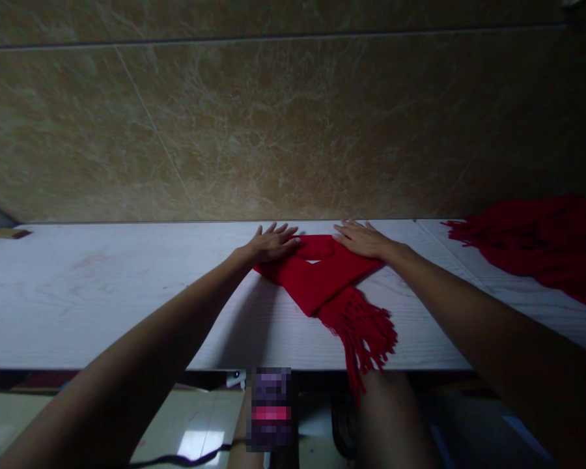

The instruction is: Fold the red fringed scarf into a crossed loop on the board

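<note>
A red scarf with a fringed end lies folded on the white wood-grain table, its two sides crossing toward me. Its fringe spreads to the lower right, and some strands hang past the table's front edge. My left hand rests flat on the scarf's upper left corner, fingers stretched. On the upper right corner lies my right hand, also flat with fingers extended. A small gap showing the tabletop is visible between the scarf's folds. Parts of the cloth under both palms are hidden.
Another red fringed cloth is heaped at the table's right end. A brown marbled tile wall runs along the back edge. At the far left sits a tan flat object. My legs and a dark cable are below the front edge.
</note>
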Demonstrator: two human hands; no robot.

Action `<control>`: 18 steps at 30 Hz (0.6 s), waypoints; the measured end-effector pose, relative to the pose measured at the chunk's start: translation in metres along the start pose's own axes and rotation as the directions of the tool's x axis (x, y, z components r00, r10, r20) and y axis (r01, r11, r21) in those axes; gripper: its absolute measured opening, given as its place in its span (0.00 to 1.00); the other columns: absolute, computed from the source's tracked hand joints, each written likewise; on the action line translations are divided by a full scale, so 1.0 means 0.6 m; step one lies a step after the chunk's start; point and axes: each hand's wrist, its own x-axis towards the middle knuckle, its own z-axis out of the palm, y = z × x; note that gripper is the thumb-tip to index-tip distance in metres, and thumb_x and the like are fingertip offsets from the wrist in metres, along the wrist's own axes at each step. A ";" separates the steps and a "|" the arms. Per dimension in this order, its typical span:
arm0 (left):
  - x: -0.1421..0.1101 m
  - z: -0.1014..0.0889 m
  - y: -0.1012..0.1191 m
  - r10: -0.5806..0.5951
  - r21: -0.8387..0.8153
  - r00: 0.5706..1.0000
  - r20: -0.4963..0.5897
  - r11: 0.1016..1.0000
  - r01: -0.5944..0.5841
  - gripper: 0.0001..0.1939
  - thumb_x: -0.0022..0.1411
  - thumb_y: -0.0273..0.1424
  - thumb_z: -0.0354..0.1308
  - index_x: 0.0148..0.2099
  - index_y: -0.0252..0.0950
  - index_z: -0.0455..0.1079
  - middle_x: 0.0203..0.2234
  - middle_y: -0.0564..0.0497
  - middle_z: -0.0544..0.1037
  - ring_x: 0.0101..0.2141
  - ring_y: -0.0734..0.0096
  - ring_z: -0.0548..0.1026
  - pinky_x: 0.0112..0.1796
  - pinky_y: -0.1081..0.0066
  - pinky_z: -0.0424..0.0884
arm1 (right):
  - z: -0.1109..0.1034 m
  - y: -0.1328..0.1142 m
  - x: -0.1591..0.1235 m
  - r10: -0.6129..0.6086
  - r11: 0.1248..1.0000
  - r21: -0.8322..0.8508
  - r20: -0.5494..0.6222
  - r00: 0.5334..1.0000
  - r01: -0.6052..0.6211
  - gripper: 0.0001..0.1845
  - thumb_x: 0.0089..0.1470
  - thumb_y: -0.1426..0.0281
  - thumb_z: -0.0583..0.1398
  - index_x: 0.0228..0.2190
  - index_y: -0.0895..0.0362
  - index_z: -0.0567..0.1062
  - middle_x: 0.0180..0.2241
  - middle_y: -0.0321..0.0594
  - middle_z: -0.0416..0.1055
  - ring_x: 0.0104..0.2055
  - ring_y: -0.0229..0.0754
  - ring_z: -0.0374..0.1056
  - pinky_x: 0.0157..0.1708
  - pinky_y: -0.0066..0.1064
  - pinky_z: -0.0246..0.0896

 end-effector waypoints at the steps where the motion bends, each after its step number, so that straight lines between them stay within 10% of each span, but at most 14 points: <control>1: 0.003 -0.002 0.004 0.021 0.001 1.000 -0.004 1.000 -0.021 0.37 0.77 0.55 0.35 0.80 0.48 0.47 0.78 0.46 0.47 0.76 0.45 0.42 0.70 0.34 0.40 | -0.004 -0.008 0.000 -0.038 0.999 0.008 -0.003 0.999 0.038 0.42 0.69 0.44 0.42 0.74 0.50 0.57 0.77 0.43 0.46 0.79 0.57 0.38 0.75 0.61 0.33; 8: 0.011 0.029 0.013 0.170 0.027 0.985 0.041 0.985 -0.171 0.35 0.77 0.54 0.36 0.80 0.52 0.45 0.78 0.52 0.47 0.76 0.55 0.45 0.72 0.45 0.43 | 0.009 -0.037 -0.011 -0.168 0.986 0.008 0.091 0.982 0.168 0.41 0.69 0.43 0.47 0.75 0.46 0.55 0.78 0.41 0.44 0.79 0.56 0.39 0.76 0.56 0.34; 18: -0.006 0.009 -0.009 0.063 -0.002 0.998 0.014 0.998 -0.063 0.35 0.78 0.52 0.36 0.80 0.49 0.48 0.78 0.51 0.47 0.77 0.50 0.42 0.71 0.38 0.39 | 0.006 -0.006 -0.017 -0.129 0.991 0.032 0.028 0.991 0.128 0.42 0.69 0.44 0.45 0.75 0.50 0.56 0.77 0.43 0.47 0.79 0.56 0.40 0.76 0.58 0.33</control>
